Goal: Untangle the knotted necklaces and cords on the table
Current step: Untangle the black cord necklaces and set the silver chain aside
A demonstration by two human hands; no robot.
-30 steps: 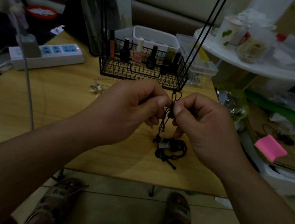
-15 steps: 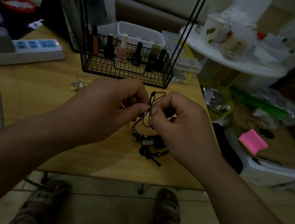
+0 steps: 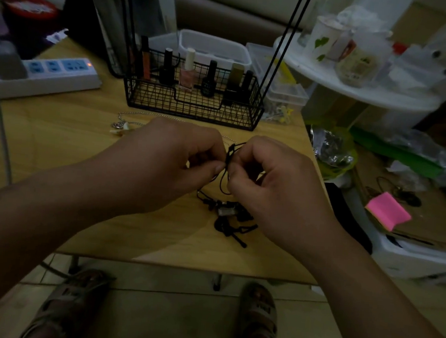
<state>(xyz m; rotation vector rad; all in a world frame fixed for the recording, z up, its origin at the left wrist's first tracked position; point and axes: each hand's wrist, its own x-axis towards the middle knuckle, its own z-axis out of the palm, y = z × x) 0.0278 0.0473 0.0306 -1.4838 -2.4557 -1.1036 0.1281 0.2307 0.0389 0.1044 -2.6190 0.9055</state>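
A tangled black cord (image 3: 229, 156) with a small silver pendant (image 3: 225, 211) lies partly on the wooden table (image 3: 56, 149) near its front edge. My left hand (image 3: 168, 161) and my right hand (image 3: 271, 184) meet above it, each pinching the cord's knotted upper part between thumb and fingers. The cord's lower loops and loose ends (image 3: 231, 229) rest on the table under my right hand. A thin silver chain necklace with a pale charm (image 3: 119, 128) lies on the table to the left, behind my left hand.
A black wire basket (image 3: 192, 101) holding several nail polish bottles stands behind my hands. A white power strip (image 3: 49, 75) sits at the left. Clear plastic boxes (image 3: 282, 90) and a cluttered white shelf (image 3: 358, 83) are at the right. Two black strings (image 3: 287, 39) hang down.
The hands and cord sit lower over the table than a second ago. The knot pinched between my fingers has kept its place between both thumbs; the view has shifted a little.
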